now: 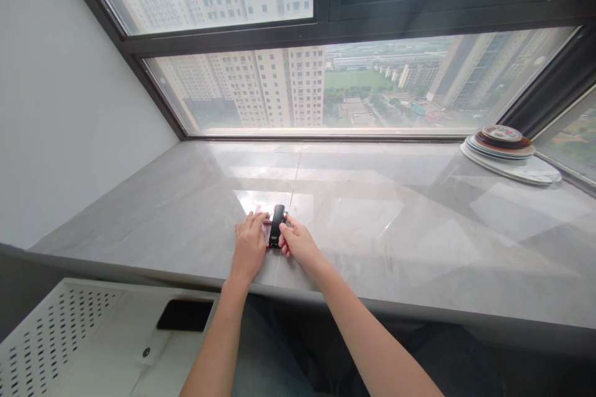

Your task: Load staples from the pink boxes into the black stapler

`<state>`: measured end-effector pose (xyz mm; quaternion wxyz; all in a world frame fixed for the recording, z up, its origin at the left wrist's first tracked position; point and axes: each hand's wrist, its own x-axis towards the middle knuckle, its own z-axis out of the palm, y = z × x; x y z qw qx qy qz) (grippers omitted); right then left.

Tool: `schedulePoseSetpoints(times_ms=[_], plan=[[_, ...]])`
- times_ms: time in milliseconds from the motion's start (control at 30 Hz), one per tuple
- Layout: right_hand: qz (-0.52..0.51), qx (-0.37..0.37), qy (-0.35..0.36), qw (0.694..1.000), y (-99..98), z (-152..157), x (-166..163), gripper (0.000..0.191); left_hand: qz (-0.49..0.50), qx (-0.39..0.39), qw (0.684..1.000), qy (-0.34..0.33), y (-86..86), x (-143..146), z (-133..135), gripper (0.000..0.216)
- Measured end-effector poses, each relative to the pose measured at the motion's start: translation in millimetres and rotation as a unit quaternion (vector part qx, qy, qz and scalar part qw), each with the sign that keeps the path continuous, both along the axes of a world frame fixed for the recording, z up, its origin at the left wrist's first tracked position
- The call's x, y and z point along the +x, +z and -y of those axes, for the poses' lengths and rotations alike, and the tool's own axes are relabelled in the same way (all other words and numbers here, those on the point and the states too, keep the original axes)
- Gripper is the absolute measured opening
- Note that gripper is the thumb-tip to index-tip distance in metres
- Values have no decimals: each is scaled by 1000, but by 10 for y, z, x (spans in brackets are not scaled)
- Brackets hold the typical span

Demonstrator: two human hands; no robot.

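Note:
A small black stapler [276, 227], as far as its shape tells, lies lengthwise on the grey stone sill with pale lettering near its close end. My right hand [298, 243] is closed at its right side, thumb against the body and forefinger by a small shiny metal part. On the left, my left hand [251, 239] rests with its fingers stretched out and low, the tips by another small metal piece. Beneath and beyond those fingers shows a clear packet with red print [259, 208], partly hidden.
A stack of round plates or discs [512, 164] stands at the sill's right end. Below the sill's front edge, at lower left, a dark phone [185, 314] lies on a white perforated-sided unit [107, 341]. The dark-framed window [321, 34] borders the back, a white wall the left.

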<state>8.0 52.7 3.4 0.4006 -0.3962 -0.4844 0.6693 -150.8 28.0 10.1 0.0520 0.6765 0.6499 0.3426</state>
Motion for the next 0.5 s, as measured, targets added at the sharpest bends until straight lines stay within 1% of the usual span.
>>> schedulePoseSetpoints(times_ms=[33,100,167,200,233,267,300,367,400,433,500], plan=[[5,-4,-19,1000,7,15,91,70,8,6,1000,5,20,-3,19,46],[37,7,-82,996,16,70,379,74,23,24,999,14,80,12,73,47],[102,50,-155,981,19,156,786,70,29,53,998,27,152,89,149,45],[144,81,-187,968,18,207,1013,66,31,69,997,33,187,162,193,44],[191,113,-203,954,16,260,1241,61,33,82,996,33,215,262,238,42],[239,142,-209,938,12,313,1457,56,34,88,995,19,233,386,281,41],[284,171,-204,921,4,362,1649,53,33,82,996,-12,241,532,318,40],[373,240,-175,879,-23,444,1928,50,17,36,992,-117,216,856,368,40],[416,271,-156,854,-44,476,2008,51,-1,7,986,-168,185,1014,379,40],[458,296,-137,827,-70,503,2051,52,-20,-13,980,-199,144,1156,380,40],[533,322,-111,774,-126,548,2044,55,-60,-32,974,-215,46,1363,364,45]])
